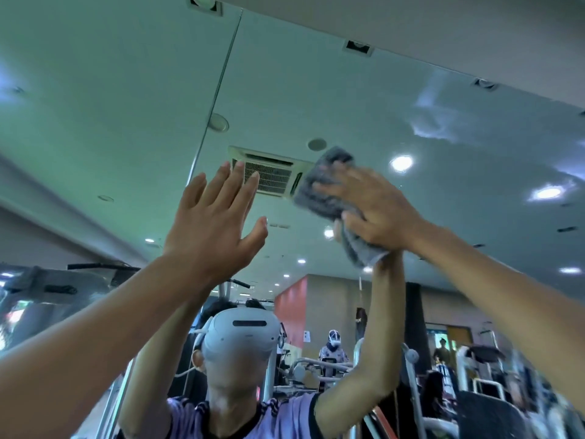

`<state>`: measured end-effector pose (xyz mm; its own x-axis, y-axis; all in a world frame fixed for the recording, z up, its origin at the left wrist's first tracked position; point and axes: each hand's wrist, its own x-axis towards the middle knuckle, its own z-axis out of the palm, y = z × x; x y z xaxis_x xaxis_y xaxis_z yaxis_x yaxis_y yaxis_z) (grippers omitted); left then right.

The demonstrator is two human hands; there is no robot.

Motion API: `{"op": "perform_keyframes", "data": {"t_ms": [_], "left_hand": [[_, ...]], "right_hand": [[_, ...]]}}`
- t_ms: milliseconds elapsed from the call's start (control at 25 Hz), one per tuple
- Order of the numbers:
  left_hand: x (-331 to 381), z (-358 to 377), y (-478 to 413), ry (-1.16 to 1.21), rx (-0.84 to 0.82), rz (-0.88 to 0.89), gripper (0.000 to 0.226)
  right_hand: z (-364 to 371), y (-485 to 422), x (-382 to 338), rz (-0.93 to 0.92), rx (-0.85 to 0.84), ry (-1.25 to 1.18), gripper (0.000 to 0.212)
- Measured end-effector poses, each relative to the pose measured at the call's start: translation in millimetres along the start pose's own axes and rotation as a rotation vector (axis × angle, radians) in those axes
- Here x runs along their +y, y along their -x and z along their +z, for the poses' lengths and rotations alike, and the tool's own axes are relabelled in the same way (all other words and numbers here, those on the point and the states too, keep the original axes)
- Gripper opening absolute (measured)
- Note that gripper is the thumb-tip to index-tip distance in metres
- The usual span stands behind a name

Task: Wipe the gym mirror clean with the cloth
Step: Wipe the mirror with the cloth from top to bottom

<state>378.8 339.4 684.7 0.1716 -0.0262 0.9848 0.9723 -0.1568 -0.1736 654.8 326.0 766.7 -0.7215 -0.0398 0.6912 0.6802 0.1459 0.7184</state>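
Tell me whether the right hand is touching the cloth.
Touching. The head view shows the right hand lying with spread fingers flat on the cloth, no gap between them.

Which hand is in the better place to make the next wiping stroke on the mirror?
Right. The right hand presses the grey cloth flat on the mirror; the left hand is raised, open and holds nothing.
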Motion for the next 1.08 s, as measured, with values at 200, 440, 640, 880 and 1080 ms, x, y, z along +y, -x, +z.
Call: {"op": "perform_keyframes", "data": {"t_ms": [200,440,640,880,1080], "left_hand": [[1.0,1.0,11.2,-0.003,0.035,-0.004,0.077],[0.9,-0.7,20.0,-0.082,-0.019,0.047,0.077],[0.0,-0.5,39.9,-0.057,0.020,0.034,0.072],[3.9,-1.0,61.4,-0.088,0.018,0.049,0.070],[18.2,-0.4,86.0,-0.073,0.028,0.013,0.069]], "right_hand": [[16.4,-32.3,-58.1,0.551,0.147,0.042,0.072],[-0.9,0.5,-4.6,-0.207,-0.025,0.135,0.058],[16.8,10.6,-83.4,0.329,0.061,0.016,0.065],[0.9,57.5,-32.0,-0.183,-0.003,0.089,0.061],[24.7,94.0,-129.1,0.186,0.086,0.015,0.059]]}}
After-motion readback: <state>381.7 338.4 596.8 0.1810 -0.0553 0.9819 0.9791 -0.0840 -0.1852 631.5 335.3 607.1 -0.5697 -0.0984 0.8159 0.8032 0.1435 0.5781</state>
